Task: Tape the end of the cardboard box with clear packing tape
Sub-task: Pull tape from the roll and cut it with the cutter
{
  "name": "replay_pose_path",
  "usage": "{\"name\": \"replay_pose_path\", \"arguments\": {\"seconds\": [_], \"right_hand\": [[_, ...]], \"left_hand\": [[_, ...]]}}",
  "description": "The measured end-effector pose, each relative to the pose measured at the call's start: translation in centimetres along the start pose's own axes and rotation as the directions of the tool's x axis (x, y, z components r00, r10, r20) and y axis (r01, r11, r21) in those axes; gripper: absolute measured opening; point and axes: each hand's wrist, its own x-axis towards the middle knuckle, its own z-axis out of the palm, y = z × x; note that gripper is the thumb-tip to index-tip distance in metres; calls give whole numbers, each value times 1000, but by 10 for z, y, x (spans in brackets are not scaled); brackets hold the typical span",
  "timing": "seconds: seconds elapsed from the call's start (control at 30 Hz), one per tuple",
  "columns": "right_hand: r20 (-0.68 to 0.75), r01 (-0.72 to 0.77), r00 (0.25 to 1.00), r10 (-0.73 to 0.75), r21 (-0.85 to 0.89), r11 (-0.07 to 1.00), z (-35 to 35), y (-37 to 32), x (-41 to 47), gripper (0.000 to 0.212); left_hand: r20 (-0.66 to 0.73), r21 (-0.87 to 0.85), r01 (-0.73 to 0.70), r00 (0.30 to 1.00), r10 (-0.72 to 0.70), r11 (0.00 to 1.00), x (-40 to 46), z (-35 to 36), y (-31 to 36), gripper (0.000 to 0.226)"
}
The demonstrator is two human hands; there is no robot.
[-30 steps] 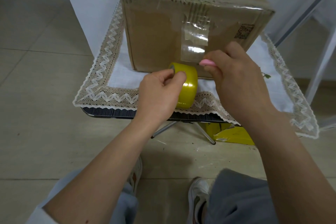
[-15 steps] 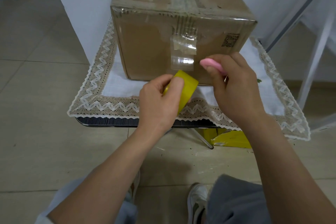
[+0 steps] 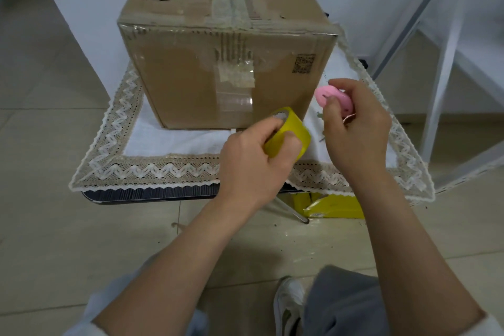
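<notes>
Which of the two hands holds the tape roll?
The left hand, gripping the yellow tape roll just in front of the cardboard box. The right hand holds a small pink cutter instead.

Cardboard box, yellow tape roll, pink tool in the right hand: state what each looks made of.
Cardboard box: corrugated brown cardboard, matte and scuffed; fluting shows where the face is torn, with glossy clear tape over it.
Tape roll: glossy plastic film, tinted yellow, judging by its sheen.
Pink tool: likely smooth moulded plastic, going by its rounded, evenly coloured shell.
</notes>
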Motion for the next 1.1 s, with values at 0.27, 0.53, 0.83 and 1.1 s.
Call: {"name": "replay_pose_path", "arguments": {"seconds": [0.27,0.53,0.83,1.1], "right_hand": [[50,-398,913,404,-99,912,-38,42,22,22],[78,-482,871,485,-54,875,-50,65,24,24],[118,-503,843,525,-174,847,-54,80,26,17],[166,-487,829,534,-254,835,-54,83,26,17]], "left_hand": [[131,235,-502,865,485,832,8,39,-4,29],[171,318,-534,845,507,783,19,77,0,24],[214,366,-532,847,487,764,24,94,-11,18],[291,401,-522,852,436,752,27,100,-18,17]]}}
